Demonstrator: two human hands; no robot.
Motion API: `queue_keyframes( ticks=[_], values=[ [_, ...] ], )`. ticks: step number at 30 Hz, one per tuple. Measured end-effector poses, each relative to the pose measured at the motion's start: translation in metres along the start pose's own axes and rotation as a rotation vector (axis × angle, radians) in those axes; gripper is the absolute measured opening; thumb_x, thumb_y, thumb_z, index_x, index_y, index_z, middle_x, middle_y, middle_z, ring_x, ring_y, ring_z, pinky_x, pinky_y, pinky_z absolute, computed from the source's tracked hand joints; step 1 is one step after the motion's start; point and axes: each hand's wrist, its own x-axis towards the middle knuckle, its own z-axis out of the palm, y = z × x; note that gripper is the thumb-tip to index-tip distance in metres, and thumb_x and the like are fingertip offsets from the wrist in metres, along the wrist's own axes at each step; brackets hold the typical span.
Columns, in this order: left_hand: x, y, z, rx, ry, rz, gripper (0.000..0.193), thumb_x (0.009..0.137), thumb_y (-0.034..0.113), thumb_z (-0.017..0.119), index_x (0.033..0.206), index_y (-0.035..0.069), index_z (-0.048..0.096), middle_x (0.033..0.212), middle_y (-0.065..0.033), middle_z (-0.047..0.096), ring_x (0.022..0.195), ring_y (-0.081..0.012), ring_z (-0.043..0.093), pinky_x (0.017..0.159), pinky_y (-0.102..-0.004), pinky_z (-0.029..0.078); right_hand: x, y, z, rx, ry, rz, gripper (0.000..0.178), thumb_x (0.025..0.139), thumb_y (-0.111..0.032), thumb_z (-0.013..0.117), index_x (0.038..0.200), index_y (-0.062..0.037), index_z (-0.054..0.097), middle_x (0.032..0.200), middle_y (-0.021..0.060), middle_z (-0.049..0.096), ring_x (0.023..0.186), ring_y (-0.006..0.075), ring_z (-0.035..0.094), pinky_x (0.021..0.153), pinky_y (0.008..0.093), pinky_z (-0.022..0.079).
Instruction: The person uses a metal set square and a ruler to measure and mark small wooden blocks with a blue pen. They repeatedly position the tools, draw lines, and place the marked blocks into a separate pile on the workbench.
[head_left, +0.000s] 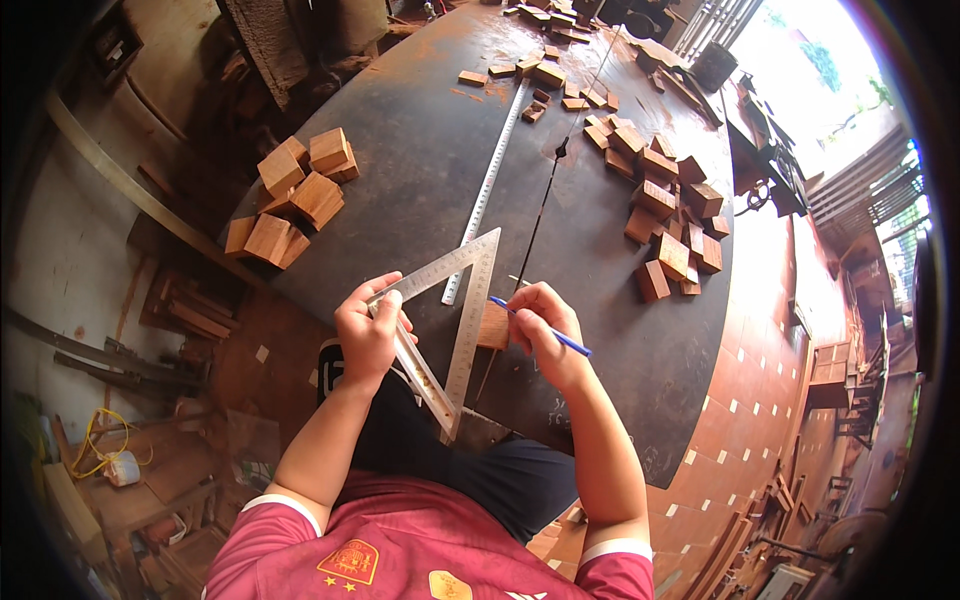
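Observation:
My left hand [372, 325] is closed on the left corner of a metal triangular square [470, 335], thumb on top. One edge of the square lies over a small wooden block [494, 326] near the front of the dark table. My right hand [543, 325] pinches a blue pen [568, 342] beside that block, and its fingers partly hide the block's right side. The pen's tip is close to the square's right edge; whether it touches the wood I cannot tell. A long steel ruler [490, 180] lies on the table beyond the square, running away from me.
Wooden blocks [300, 190] are piled at the table's left edge. Many more blocks [660, 205] lie heaped on the right, and others [540, 72] are scattered at the far end. A thin dark seam [545, 195] runs along the dark tabletop [400, 130]. Red tiled floor [745, 420] lies to the right.

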Motion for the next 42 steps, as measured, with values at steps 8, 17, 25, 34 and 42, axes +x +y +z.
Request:
queue_keyframes(
  ticks=[8, 17, 25, 34, 42],
  values=[
    [0.001, -0.004, -0.001, -0.009, -0.006, 0.001, 0.026, 0.098, 0.011, 0.058, 0.114, -0.007, 0.067, 0.063, -0.0075, 0.063, 0.049, -0.0144, 0.062, 0.048, -0.0289, 0.055, 0.002, 0.006, 0.007, -0.044, 0.084, -0.097, 0.010, 0.090, -0.002, 0.060, 0.099, 0.0028, 0.061, 0.084, 0.0050, 0.066, 0.073, 0.0072, 0.059, 0.065, 0.0255, 0.048],
    [0.001, -0.004, -0.001, 0.001, 0.010, -0.016, 0.024, 0.097, 0.011, 0.058, 0.110, -0.007, 0.065, 0.062, -0.0087, 0.064, 0.048, -0.0149, 0.061, 0.047, -0.0294, 0.054, 0.000, 0.002, 0.007, -0.150, 0.079, -0.051, 0.004, 0.091, 0.002, 0.065, 0.093, 0.0022, 0.061, 0.084, 0.0048, 0.069, 0.073, 0.0063, 0.063, 0.064, 0.0233, 0.051],
    [0.001, -0.002, 0.001, 0.007, 0.024, -0.031, 0.022, 0.097, 0.010, 0.059, 0.109, -0.007, 0.065, 0.062, -0.0085, 0.063, 0.048, -0.0146, 0.062, 0.047, -0.0298, 0.054, 0.003, 0.010, 0.011, -0.201, 0.182, -0.113, 0.007, 0.089, 0.002, 0.068, 0.087, 0.0022, 0.061, 0.080, 0.0071, 0.072, 0.070, 0.0071, 0.066, 0.060, 0.0236, 0.052],
    [-0.002, -0.001, 0.003, 0.020, 0.046, -0.042, 0.022, 0.097, 0.009, 0.059, 0.110, -0.007, 0.066, 0.062, -0.0083, 0.064, 0.049, -0.0143, 0.062, 0.047, -0.0304, 0.055, 0.004, 0.012, 0.012, -0.219, 0.209, -0.127, 0.009, 0.087, -0.001, 0.070, 0.084, 0.0027, 0.062, 0.077, 0.0061, 0.071, 0.068, 0.0063, 0.064, 0.060, 0.0239, 0.052],
    [-0.005, 0.001, 0.004, 0.015, 0.048, -0.040, 0.022, 0.098, 0.009, 0.059, 0.110, -0.008, 0.066, 0.063, -0.0081, 0.064, 0.050, -0.0143, 0.062, 0.048, -0.0306, 0.056, 0.003, 0.005, 0.015, -0.231, 0.225, -0.126, 0.010, 0.087, -0.003, 0.070, 0.082, 0.0018, 0.062, 0.076, 0.0049, 0.070, 0.068, 0.0049, 0.060, 0.059, 0.0235, 0.050]
  ],
)
